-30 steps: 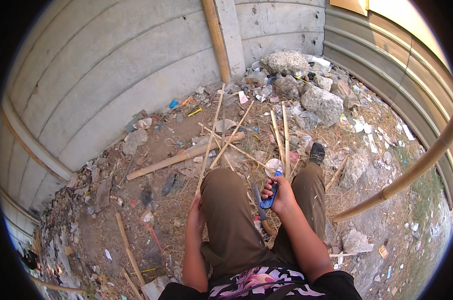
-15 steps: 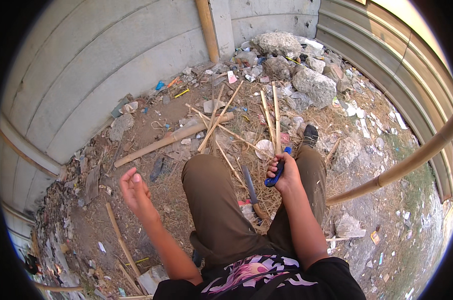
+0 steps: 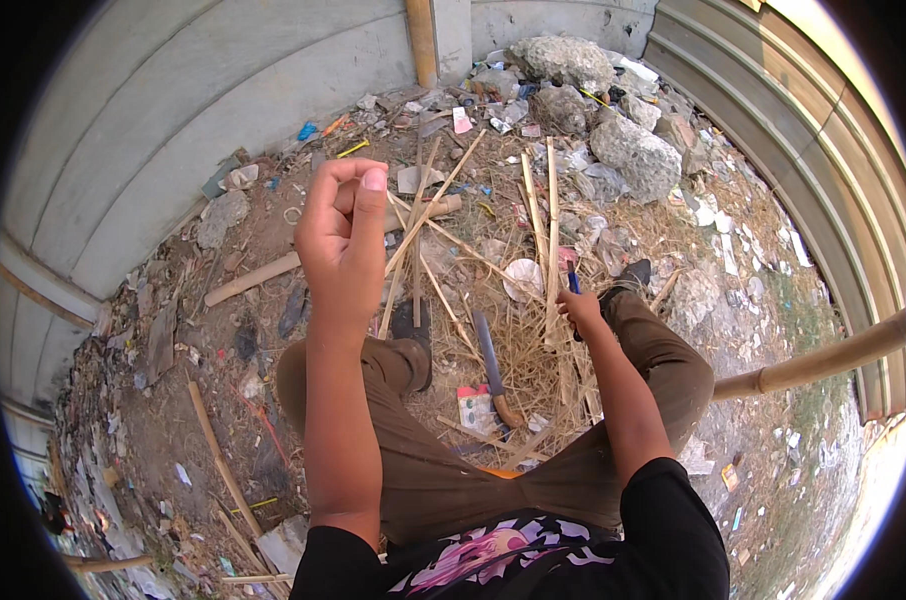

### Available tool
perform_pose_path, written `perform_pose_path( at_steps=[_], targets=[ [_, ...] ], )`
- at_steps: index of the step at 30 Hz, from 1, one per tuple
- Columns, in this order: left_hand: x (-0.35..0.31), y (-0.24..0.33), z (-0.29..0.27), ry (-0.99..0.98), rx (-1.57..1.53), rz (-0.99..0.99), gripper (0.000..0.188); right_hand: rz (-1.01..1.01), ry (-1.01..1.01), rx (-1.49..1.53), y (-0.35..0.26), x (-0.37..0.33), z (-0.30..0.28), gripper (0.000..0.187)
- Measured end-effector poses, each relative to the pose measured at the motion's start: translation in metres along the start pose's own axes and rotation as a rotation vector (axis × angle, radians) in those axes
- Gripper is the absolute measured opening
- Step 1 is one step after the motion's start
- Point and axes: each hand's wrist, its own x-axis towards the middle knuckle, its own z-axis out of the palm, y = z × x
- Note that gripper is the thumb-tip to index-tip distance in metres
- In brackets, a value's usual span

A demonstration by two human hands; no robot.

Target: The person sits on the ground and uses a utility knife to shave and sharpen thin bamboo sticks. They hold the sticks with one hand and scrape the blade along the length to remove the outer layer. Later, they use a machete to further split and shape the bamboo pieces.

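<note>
My left hand [image 3: 343,225] is raised in front of my left leg, fingers curled and thumb tip against the index finger; anything pinched there is too small to make out. Low near my right shin, my right hand [image 3: 580,309] grips a blue-and-dark handheld tool [image 3: 574,279], seen edge-on and mostly hidden by the fingers. Just left of that hand stand two upright-lying bamboo strips [image 3: 553,220]. A machete [image 3: 488,350] with a wooden handle lies on straw between my legs. More crossed bamboo strips [image 3: 443,205] lie beyond my left hand.
A thick bamboo pole [image 3: 258,277] lies at left, partly behind my forearm. Another bamboo pole [image 3: 813,358] slants in from the right. Concrete rubble [image 3: 635,155] and litter lie at the back, below a grey wall [image 3: 243,100] and corrugated metal sheeting [image 3: 773,130].
My left hand has risen and moved right, its thumb and index finger coming together. My right hand has lowered, turning the blue tool edge-on. My knees have spread apart.
</note>
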Motion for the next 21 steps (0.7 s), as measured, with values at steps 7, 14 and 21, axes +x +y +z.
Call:
perform_pose_path(
  at_steps=[7,14,21],
  targets=[
    [-0.004,-0.008,0.028,-0.089,0.210,-0.075,0.009,-0.175,0.102,-0.913,0.099,-0.040,0.040,0.050],
    [-0.007,-0.003,0.035,-0.119,0.107,0.012,0.010,-0.028,-0.120,-1.110,0.100,-0.034,0.025,0.036],
    [-0.006,-0.003,0.039,-0.100,0.053,0.018,0.010,0.532,-0.339,-0.670,0.129,0.004,-0.037,0.018]
  ],
)
